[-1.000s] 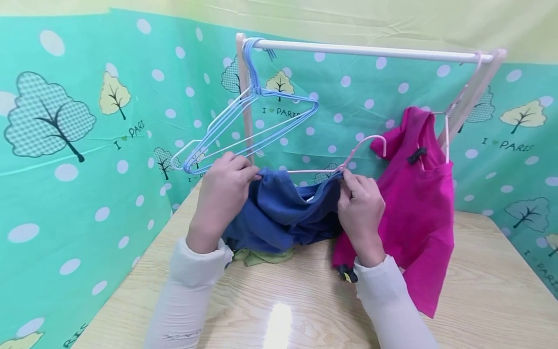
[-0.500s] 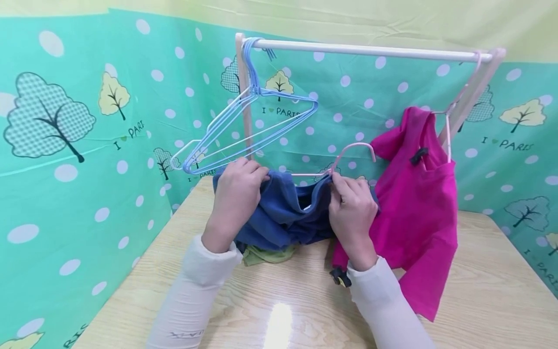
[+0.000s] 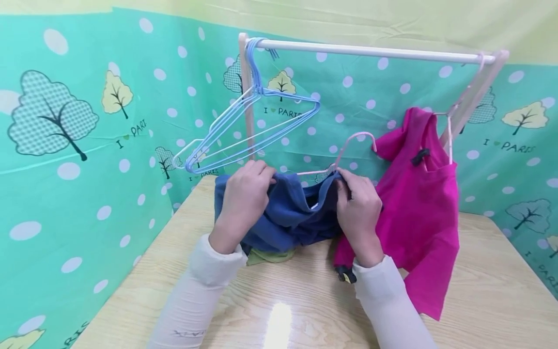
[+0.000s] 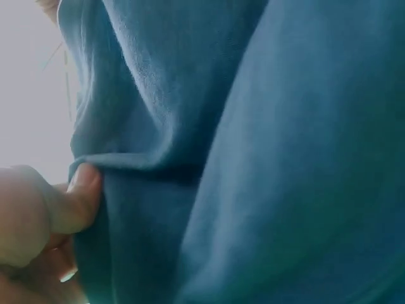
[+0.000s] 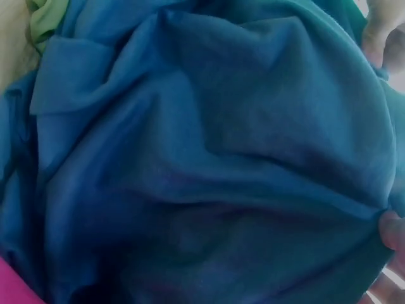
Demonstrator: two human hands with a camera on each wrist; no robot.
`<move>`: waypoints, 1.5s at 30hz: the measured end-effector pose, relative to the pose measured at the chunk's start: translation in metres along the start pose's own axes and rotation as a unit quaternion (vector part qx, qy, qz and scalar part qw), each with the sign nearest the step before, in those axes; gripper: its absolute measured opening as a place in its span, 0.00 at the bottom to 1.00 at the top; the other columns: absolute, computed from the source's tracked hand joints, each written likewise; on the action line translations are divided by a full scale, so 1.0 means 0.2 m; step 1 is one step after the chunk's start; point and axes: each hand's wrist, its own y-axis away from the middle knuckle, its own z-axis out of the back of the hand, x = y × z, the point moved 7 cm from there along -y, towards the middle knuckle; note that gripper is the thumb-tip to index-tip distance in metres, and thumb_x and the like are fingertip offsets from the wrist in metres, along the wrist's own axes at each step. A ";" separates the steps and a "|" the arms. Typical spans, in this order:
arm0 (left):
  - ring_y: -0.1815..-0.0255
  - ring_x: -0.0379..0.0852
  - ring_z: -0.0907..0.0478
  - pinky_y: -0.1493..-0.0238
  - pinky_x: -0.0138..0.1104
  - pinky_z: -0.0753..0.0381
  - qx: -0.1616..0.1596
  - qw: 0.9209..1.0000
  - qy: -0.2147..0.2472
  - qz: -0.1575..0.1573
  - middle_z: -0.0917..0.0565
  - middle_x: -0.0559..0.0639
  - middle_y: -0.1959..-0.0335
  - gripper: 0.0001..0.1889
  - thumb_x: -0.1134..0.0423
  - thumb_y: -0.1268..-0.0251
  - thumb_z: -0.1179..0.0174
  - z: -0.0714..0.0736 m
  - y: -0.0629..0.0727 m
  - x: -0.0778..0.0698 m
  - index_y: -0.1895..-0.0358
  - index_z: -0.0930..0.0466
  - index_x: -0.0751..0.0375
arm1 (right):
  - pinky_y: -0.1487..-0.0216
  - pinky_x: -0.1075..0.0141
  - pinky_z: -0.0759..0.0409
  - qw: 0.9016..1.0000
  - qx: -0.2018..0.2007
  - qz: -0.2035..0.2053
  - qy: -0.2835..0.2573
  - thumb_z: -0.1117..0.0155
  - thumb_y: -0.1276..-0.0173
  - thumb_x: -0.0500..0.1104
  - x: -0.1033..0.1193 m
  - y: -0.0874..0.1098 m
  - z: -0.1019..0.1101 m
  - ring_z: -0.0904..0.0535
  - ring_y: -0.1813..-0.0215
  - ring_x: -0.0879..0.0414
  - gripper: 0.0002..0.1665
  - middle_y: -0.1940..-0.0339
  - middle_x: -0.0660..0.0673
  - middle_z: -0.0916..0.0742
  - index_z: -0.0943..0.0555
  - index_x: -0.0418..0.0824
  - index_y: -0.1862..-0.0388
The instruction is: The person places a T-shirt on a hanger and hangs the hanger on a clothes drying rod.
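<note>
A dark blue shirt [image 3: 283, 218] is held up above the table, draped over a pink hanger. The hanger's curved hook [image 3: 361, 134] rises out beside the neckline, and most of its frame is hidden in the cloth. My left hand [image 3: 246, 196] pinches the shirt's upper edge left of the collar; in the left wrist view its thumb [image 4: 85, 183] presses a fold of the blue cloth. On the collar's right side, just below the hook, my right hand [image 3: 359, 206] pinches the fabric. The right wrist view has that hand's thumb [image 5: 393, 231] at the gathered edge.
Behind stands a rack with a white rail [image 3: 370, 50]. Several blue hangers [image 3: 257, 80] hang at its left end, a magenta shirt [image 3: 418, 208] at its right. Green cloth [image 3: 272, 257] lies on the wooden table [image 3: 244, 310] under the blue shirt. Patterned curtain surrounds the table.
My left hand has shifted right along the shirt's top edge, exposing cloth to its left. My right hand moved left, then back right; the hanger hook dipped and rose again.
</note>
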 end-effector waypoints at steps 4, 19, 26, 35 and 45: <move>0.63 0.56 0.19 0.61 0.44 0.15 -0.077 0.997 0.012 0.006 0.15 0.57 0.64 0.03 0.73 0.34 0.33 0.08 0.00 0.05 0.60 0.12 0.68 | 0.49 0.46 0.19 1.000 0.012 0.010 -0.013 0.33 0.28 0.36 -0.02 -0.02 0.01 0.16 0.55 0.37 0.14 0.56 0.34 0.10 0.14 0.32 0.46; 0.63 0.63 0.20 0.61 0.52 0.17 -0.196 0.977 0.061 0.056 0.15 0.62 0.65 0.06 0.75 0.31 0.39 0.21 0.02 0.23 0.61 0.13 0.71 | 0.35 0.48 0.26 0.999 0.034 0.006 -0.030 0.34 0.30 0.30 -0.17 -0.09 0.10 0.20 0.43 0.34 0.15 0.47 0.33 0.13 0.14 0.31 0.45; 0.64 0.63 0.20 0.60 0.51 0.18 -0.227 0.969 0.080 0.047 0.15 0.63 0.65 0.08 0.76 0.30 0.41 0.25 0.03 0.25 0.60 0.12 0.72 | 0.45 0.47 0.24 1.000 0.017 0.010 -0.001 0.40 0.24 0.32 -0.21 -0.10 0.15 0.19 0.50 0.35 0.13 0.52 0.33 0.12 0.14 0.32 0.46; 0.61 0.61 0.19 0.56 0.47 0.19 -0.189 0.971 0.143 0.015 0.15 0.63 0.65 0.08 0.68 0.32 0.34 0.26 0.02 0.30 0.59 0.12 0.72 | 0.49 0.44 0.19 0.998 -0.036 -0.006 0.048 0.44 0.21 0.37 -0.22 -0.09 0.21 0.17 0.55 0.37 0.13 0.56 0.35 0.12 0.15 0.31 0.52; 0.58 0.58 0.15 0.51 0.46 0.19 -0.135 0.977 0.152 0.061 0.12 0.61 0.61 0.08 0.68 0.33 0.33 0.31 0.06 0.45 0.55 0.11 0.68 | 0.50 0.44 0.19 0.992 -0.085 -0.062 0.075 0.44 0.21 0.39 -0.24 -0.10 0.26 0.16 0.56 0.38 0.14 0.58 0.35 0.11 0.14 0.32 0.54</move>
